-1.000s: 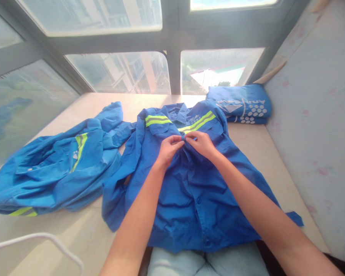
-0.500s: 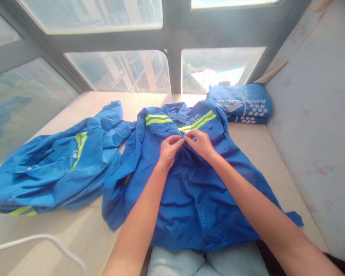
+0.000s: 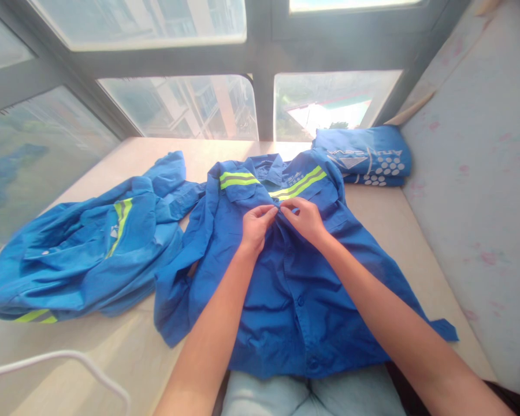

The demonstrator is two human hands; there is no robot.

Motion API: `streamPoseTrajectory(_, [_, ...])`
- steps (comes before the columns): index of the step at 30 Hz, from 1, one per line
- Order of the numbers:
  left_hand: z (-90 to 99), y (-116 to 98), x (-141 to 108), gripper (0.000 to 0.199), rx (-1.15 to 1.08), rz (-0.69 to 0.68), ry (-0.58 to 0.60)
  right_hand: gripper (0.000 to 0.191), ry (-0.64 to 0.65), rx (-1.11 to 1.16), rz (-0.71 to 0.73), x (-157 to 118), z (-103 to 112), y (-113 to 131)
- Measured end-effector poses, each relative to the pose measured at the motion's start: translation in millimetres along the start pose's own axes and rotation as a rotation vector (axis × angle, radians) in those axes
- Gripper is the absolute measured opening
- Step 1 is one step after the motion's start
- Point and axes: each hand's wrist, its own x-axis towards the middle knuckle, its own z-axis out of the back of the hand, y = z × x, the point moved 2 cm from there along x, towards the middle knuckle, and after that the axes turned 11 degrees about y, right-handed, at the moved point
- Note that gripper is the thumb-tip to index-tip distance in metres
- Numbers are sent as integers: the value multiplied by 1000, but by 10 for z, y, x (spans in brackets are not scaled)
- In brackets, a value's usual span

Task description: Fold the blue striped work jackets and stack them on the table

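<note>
A blue jacket [image 3: 260, 289] with yellow-green and grey reflective stripes lies spread out, its collar toward the window. My left hand [image 3: 258, 224] pinches the front edge of the jacket just below the chest stripe. Right beside it, my right hand [image 3: 302, 217] pinches the same front opening between thumb and forefinger. The fingertips of both hands nearly touch, and they hide what lies between them. Lower down the front, two buttons show.
On the left lies a crumpled second blue jacket [image 3: 91, 248]. A folded blue bundle [image 3: 364, 153] with white print sits at the back right, beside a floral wall [image 3: 476, 202]. A white cable [image 3: 60, 355] crosses the near left. Windows stand behind the pale surface [image 3: 372, 208].
Both hands have shifted very slightly to the right, still pinching the cloth. The jacket lies almost as before.
</note>
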Motion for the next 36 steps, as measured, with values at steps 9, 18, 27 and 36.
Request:
streamPoseTrajectory(9, [-13,42,18,39,-17,-26,-23,13,-10,25,1,-8,-1,-20])
streamPoseTrajectory(18, [8,53,34,39,13,-45,10,14,13,34,-49,-8,1,-15])
streamPoseTrajectory(27, [43,26,14,36,78,-32,29,13,70,50,-94,12,24,-45])
streamPoseTrajectory(36, [21,28,1,36,184,-87,4,14,34,-117,33,12,-5,14])
